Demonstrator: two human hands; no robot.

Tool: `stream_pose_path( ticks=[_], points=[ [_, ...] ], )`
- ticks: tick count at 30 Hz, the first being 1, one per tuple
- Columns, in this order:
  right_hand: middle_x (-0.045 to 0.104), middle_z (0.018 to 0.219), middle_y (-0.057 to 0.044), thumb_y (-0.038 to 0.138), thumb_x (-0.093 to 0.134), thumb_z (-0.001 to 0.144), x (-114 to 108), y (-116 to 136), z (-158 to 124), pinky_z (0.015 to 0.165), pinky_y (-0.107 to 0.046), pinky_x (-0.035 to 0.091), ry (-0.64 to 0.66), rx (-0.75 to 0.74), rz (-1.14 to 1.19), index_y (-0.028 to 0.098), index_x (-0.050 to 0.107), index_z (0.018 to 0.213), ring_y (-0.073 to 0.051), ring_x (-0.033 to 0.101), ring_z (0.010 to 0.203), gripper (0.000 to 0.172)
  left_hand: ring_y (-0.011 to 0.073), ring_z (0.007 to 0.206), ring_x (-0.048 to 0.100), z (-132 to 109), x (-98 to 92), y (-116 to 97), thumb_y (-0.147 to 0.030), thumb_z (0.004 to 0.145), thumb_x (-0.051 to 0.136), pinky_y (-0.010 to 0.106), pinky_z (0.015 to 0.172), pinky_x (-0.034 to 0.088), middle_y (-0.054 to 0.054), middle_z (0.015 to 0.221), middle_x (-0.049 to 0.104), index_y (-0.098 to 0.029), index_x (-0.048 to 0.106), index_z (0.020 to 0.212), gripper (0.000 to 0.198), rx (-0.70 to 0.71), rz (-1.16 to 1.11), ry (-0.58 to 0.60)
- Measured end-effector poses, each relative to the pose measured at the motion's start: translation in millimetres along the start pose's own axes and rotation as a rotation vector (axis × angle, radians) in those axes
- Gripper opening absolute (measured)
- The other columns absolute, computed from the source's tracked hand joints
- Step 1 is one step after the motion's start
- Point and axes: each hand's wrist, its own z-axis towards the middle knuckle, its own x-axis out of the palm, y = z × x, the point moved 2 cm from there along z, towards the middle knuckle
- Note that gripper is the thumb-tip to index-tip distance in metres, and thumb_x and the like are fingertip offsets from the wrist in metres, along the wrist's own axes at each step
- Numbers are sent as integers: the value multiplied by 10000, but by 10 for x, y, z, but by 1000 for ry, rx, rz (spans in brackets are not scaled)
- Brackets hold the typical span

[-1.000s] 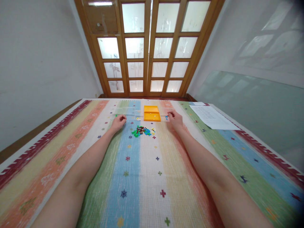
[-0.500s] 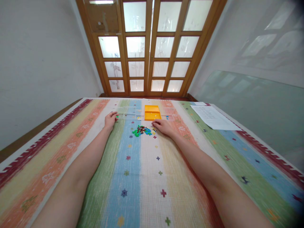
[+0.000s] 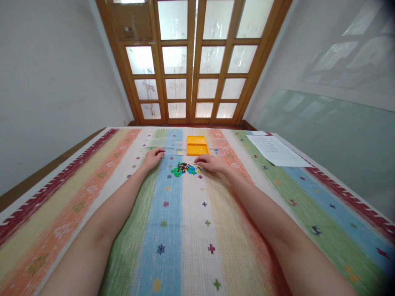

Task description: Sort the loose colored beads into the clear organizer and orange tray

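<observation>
My left hand (image 3: 153, 158) hovers at the near edge of a clear compartment tray (image 3: 169, 147), its fingertips pinched together; whatever they hold is too small to name. To its right lies a small pile of tiny plastic pieces: green pieces (image 3: 176, 171), dark brown pieces (image 3: 184, 167), blue pieces (image 3: 191, 169) and pale yellow pieces (image 3: 199, 169). My right hand (image 3: 210, 163) rests on the cloth at the pile's right side, fingers curled close over the yellow pieces. I cannot make out what is between those fingers. A few coloured bits sit in the clear tray.
Behind the pile stands an open yellow case (image 3: 197, 150) with a tiny pale bit inside. Right of it, blue pieces (image 3: 216, 151) lie in a clear section. Printed paper sheets (image 3: 277, 151) lie at the right on the striped tablecloth (image 3: 197, 230).
My left hand has moved right and slightly nearer, from the tray's left end toward the pile. My right hand stays at the yellow pieces almost unmoved. The view has shifted slightly.
</observation>
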Motion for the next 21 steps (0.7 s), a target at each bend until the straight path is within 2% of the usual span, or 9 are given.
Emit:
stream_pose_path(
  ticks=[3,7,9,12,16,21],
  points=[
    [761,1110,-87,243,602,967,34,69,19,890,-317,517,13,-19,-110,201,767,1068,-230,688,987,198,217,900,682,-110,133,-218,-344,936,563,361,883,542,51,1028,767,-215,769,1089,287,169,190,213],
    [755,1116,-97,255,578,1000,146,107,24,905,-315,493,-130,39,-199,193,756,1079,-232,673,1015,205,247,1099,651,-233,277,-466,-278,957,541,408,1036,499,74,1173,731,-229,755,1189,319,399,361,335],
    [752,1092,-96,253,568,1007,200,110,21,908,-317,480,-184,48,-233,188,754,1055,-229,664,1014,203,253,1189,612,-266,336,-532,-236,963,524,421,1099,462,81,1257,698,-246,734,1259,363,479,414,356],
    [743,1056,-96,249,567,1006,248,99,22,907,-316,465,-226,50,-275,188,756,1017,-224,651,1016,199,257,1215,586,-291,396,-563,-197,969,494,426,1116,450,85,1279,683,-254,725,1286,397,518,473,368],
    [730,1016,-86,244,570,1002,278,63,30,888,-310,457,-247,36,-281,191,757,994,-214,639,981,194,263,1190,588,-302,404,-547,-210,963,517,431,1105,454,85,1243,691,-249,741,1243,360,508,513,339],
    [706,996,-79,258,584,999,309,27,27,877,-311,452,-276,25,-285,199,756,979,-211,625,959,183,265,1132,612,-305,373,-538,-247,937,575,423,1058,474,78,1138,713,-241,768,1098,252,469,500,304]
  ],
)
